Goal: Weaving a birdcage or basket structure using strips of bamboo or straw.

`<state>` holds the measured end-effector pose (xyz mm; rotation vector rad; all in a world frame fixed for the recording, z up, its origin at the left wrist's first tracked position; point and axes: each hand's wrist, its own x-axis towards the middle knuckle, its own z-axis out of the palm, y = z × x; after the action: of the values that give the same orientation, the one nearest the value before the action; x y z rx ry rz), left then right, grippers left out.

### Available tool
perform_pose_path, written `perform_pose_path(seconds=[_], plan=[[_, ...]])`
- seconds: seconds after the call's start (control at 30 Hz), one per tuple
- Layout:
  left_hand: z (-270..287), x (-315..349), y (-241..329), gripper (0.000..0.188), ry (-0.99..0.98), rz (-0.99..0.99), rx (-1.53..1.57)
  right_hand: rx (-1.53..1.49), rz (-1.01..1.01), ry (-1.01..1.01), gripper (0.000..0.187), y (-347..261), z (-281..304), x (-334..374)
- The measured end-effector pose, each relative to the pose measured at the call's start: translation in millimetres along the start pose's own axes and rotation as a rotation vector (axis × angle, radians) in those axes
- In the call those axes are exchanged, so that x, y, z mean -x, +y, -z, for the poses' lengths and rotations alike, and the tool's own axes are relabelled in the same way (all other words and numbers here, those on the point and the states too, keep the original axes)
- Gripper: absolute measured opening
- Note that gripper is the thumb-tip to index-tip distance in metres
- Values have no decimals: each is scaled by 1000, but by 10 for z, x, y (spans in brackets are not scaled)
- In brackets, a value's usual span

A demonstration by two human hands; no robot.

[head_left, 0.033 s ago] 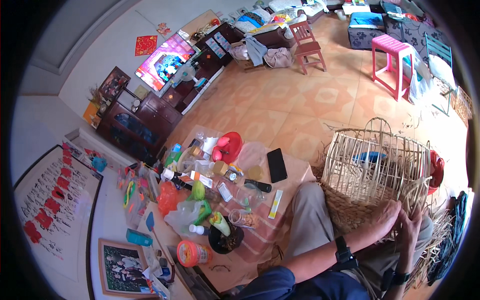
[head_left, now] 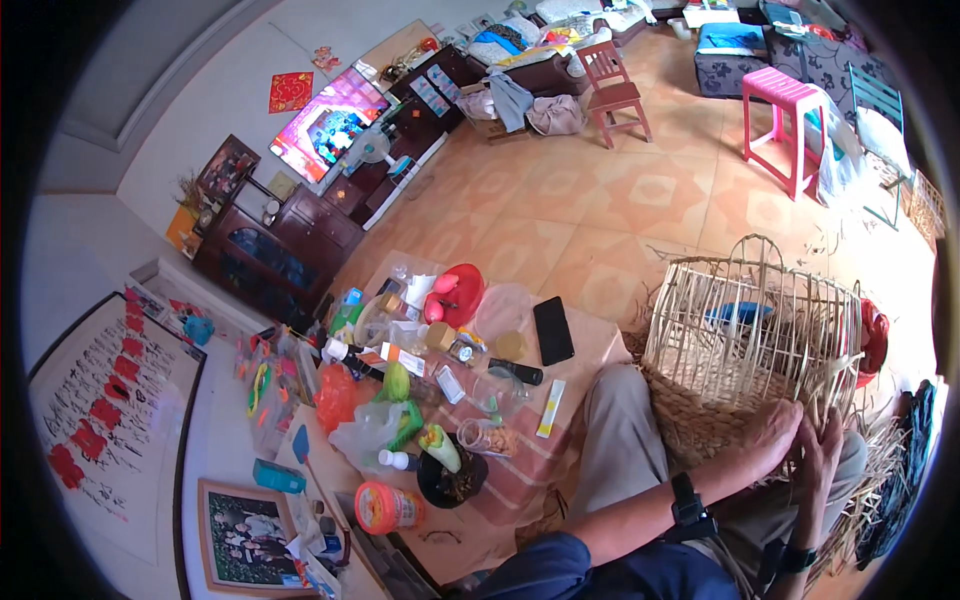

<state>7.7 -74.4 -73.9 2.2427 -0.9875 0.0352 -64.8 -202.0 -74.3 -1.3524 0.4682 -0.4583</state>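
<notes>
A half-woven straw basket [head_left: 705,395] rests against my knees. Its lower wall is densely braided, while the upper part is open upright stakes with a looped handle [head_left: 762,246] at the far side. At the near right corner of the weave my left hand [head_left: 773,436] is closed, its fingertips pinching straw. My right hand [head_left: 819,450] is right beside it, fingers bent together around the straw strands [head_left: 826,398] at that corner. The fingertips of both hands meet and partly hide what they grip. Something blue [head_left: 740,314] shows through the stakes.
Loose straw [head_left: 868,490] is heaped right of my leg, beside dark cloth [head_left: 908,470]. A red bag [head_left: 873,340] sits behind the basket. To the left, a low table [head_left: 590,350] carries a phone [head_left: 553,331], jars and bags. A pink stool [head_left: 783,92] stands farther off.
</notes>
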Motion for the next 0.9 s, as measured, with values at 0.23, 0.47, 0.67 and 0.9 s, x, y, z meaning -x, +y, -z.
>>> perform_pose_path(seconds=[0.23, 0.47, 0.67, 0.9], plan=[[131, -82, -57, 4, 21, -9, 73, 31, -119, -11, 21, -170, 117, -267], [68, -180, 62, 20, -104, -57, -7, -107, -105, 54, 20, 105, 94, 100], [112, -164, 124, 18, 15, 192, 237, 494, -150, -305, 27, -614, 161, -267], [404, 43, -175, 17, -11, 99, 390, 1030, 139, -457, 30, -1283, -406, -266]])
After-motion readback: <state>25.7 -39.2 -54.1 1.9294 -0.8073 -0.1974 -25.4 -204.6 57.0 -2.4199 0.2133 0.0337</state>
